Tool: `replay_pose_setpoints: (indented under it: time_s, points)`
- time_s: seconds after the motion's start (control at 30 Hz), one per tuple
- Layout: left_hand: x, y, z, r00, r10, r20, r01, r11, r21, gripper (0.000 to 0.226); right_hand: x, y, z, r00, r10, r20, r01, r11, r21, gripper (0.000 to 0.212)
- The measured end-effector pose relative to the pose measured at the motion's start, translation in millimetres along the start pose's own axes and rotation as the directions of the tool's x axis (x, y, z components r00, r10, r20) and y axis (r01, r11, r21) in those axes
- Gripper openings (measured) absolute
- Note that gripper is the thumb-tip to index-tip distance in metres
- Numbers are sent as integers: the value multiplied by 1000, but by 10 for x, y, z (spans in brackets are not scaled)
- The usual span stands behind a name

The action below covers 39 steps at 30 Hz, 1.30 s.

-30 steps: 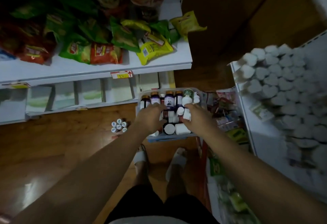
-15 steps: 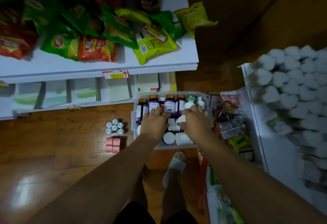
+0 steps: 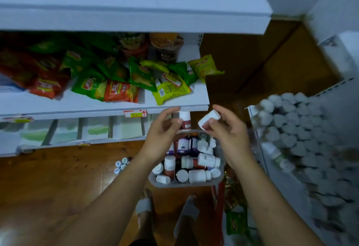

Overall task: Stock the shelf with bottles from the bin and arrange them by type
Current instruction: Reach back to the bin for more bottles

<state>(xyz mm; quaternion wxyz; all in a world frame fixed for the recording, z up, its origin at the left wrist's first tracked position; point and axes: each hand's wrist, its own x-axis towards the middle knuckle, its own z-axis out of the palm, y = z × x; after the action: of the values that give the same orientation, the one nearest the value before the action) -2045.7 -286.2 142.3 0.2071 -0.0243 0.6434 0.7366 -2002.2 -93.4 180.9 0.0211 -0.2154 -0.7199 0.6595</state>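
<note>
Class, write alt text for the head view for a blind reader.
The left hand holds a red-labelled bottle and the right hand a white bottle, above a bin of mixed bottles. Snack bags fill the shelf behind.

The 2 bare forearms stretch forward, hands level and apart. The left hand (image 3: 162,129) pinches a small white-capped bottle with a dark red label (image 3: 185,122) upright at its fingertips. The right hand (image 3: 228,131) grips a white plastic bottle (image 3: 209,119), tilted.

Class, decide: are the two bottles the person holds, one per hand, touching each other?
Apart. The head view shows a gap between the red-labelled bottle in the left hand and the white bottle in the right hand.
</note>
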Motion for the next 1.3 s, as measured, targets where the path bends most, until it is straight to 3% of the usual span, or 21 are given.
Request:
replay_pose_setpoints:
  time_s: [0.2, 0.33, 0.47, 0.67, 0.83, 0.97, 1.1, 1.3]
  points:
    - [-282, 1510, 145, 968, 182, 173, -128, 950, -284, 37, -236, -1389, 101, 981, -188, -50, 195, 935, 296, 30]
    - [-523, 2181, 160, 949, 245, 196, -157, 912, -379, 39, -403, -2019, 139, 962, -272, 19, 249, 902, 353, 33]
    - [-717, 2591, 81, 923, 318, 215, -218, 895, -388, 42, -523, -2388, 174, 933, -350, 88, 297, 883, 365, 51]
    - [-698, 2880, -42, 880, 446, 162, -433, 895, -106, 44, -393, -2551, 286, 896, -441, 50, 423, 883, 203, 53]
    - [-208, 3024, -121, 823, 563, 76, -562, 788, 250, 37, 105, -2617, 521, 891, -455, -4, 454, 890, -38, 48]
    - [375, 3034, -239, 793, 609, 30, -553, 698, 454, 35, 567, -2717, 702, 879, -478, 1, 471, 866, -170, 38]
    - [884, 3061, -302, 820, 573, -4, -460, 662, 592, 36, 1111, -2779, 826, 888, -461, -12, 441, 858, -263, 44]
    - [1509, 3183, -252, 854, 521, 1, -415, 680, 604, 38, 1790, -2883, 996, 905, -425, -16, 403, 869, -288, 32]
